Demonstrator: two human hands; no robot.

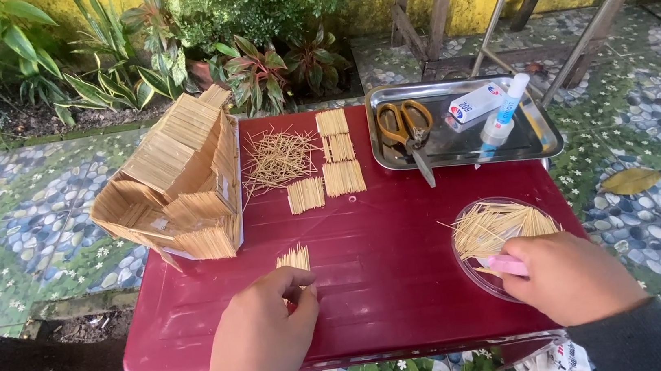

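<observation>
A small raft of glued toothpicks lies on the dark red counter, pinned flat under the curled fingers of the left hand. The right hand, fingers closed on a pink tool, rests at a clear dish of loose toothpicks. A toothpick house stands nearby, finished panels lined up beside it; scissors and glue wait in a metal tray.

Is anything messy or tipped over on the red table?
Yes. The toothpick house lies tipped on its side at the table's left edge, overhanging it. Beside it, a loose pile of toothpicks is scattered, unlike the neat glued panels next to it.
</observation>
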